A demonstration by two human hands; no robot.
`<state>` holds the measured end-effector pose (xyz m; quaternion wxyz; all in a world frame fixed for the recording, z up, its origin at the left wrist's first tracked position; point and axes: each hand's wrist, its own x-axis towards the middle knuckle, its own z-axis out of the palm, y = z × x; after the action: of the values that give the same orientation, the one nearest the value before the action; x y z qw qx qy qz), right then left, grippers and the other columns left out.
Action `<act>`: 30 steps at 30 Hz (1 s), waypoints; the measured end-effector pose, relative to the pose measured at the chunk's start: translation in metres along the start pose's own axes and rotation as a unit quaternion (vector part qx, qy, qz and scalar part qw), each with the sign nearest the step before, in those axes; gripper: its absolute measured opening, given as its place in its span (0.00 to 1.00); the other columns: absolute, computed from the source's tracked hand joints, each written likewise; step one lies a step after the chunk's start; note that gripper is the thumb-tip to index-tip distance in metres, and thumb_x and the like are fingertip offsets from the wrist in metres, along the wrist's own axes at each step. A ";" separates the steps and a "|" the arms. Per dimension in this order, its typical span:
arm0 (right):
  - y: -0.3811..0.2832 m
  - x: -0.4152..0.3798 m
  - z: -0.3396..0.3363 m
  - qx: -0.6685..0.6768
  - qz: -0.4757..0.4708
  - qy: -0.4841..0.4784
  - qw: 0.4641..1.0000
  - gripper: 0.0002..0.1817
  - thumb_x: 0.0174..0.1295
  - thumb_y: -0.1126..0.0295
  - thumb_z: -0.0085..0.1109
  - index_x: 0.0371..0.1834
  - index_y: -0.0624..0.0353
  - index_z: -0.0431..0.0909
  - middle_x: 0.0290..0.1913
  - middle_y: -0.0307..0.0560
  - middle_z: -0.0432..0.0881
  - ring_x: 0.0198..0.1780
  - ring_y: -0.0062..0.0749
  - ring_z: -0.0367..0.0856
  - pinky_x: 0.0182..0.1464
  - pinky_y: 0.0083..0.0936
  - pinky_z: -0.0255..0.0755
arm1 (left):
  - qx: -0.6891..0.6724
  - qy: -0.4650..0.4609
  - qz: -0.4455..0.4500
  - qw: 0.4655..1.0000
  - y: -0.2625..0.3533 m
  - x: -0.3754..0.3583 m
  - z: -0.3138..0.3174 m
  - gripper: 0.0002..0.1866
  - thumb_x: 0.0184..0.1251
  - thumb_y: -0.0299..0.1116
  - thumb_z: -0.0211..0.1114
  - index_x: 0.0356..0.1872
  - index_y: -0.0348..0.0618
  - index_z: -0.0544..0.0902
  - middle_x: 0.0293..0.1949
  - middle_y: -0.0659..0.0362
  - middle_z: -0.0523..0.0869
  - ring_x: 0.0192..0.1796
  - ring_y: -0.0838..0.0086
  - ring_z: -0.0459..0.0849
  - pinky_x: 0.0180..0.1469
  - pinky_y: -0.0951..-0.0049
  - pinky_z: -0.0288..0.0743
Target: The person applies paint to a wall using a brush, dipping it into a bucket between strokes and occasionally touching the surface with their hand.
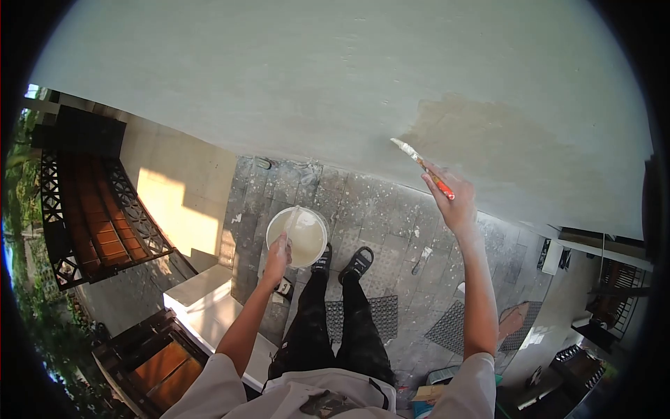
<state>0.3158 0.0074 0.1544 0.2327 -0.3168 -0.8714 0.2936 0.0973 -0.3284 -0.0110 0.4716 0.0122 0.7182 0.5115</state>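
My right hand (452, 199) is closed around the red-orange handle of a paintbrush (410, 152). Its bristles are coated white and meet the pale wall (279, 77) beside a damp-looking beige patch (481, 129). Lower and to the left, my left hand (278, 257) grips a white paint bucket (326, 241) by the pale handle that rises over its opening. Creamy, off-white liquid lies inside the bucket, which hangs in front of my legs and hides part of the floor.
Grey paving (377, 209) spattered with white runs along the wall's foot. Dark textured mats (377, 314) lie near my sandals (357, 264). At left are a white ledge (202, 286) and a brown metal gate (105, 209); boxes (427, 398) sit behind me on the right.
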 end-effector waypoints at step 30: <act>-0.101 0.039 -0.024 -0.256 -0.063 0.002 0.965 0.15 0.59 0.66 0.60 0.49 0.56 0.79 0.30 0.44 0.81 0.32 0.33 0.79 0.35 0.30 0.73 | 0.243 0.097 -0.072 0.962 -0.173 0.029 -0.184 0.33 0.71 0.55 0.42 0.28 0.31 0.78 0.20 0.51 0.76 0.26 0.66 0.76 0.35 0.65 0.69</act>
<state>0.2609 -0.0207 0.2468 0.1634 -0.3105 -0.9354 0.0445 0.0344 -0.5296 -0.1536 0.4184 0.0250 0.8622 0.2846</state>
